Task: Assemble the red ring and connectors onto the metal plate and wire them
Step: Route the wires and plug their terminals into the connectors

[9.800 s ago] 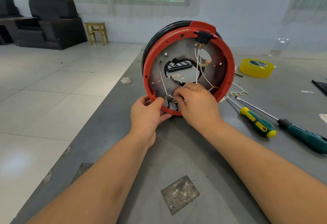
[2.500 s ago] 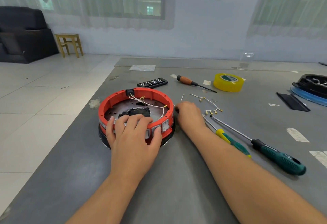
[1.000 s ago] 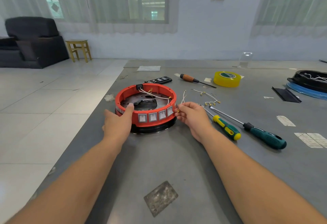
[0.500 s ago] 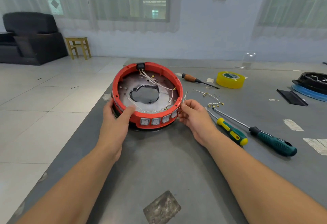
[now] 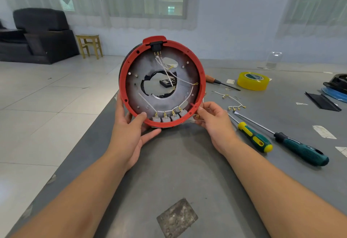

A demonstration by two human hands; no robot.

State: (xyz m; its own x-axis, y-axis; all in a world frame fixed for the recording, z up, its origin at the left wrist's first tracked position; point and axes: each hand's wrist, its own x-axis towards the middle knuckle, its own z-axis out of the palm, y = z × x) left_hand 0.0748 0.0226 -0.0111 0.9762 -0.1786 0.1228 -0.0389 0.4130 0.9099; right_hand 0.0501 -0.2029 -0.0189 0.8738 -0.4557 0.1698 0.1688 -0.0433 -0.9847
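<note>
Left hand [image 5: 129, 132] and right hand [image 5: 213, 123] grip the round red plastic ring [image 5: 201, 80] upright on the grey bench [image 5: 178, 162]; the right hand's fingertips hide a brass terminal; grey metal plate [image 5: 139, 80] faces camera.

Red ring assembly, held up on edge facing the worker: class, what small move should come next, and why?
Probably bring the loose wire pinched in the right hand to an open terminal. The left hand steadies the red ring upright, exposing four connectors already wired along the metal plate.
</note>
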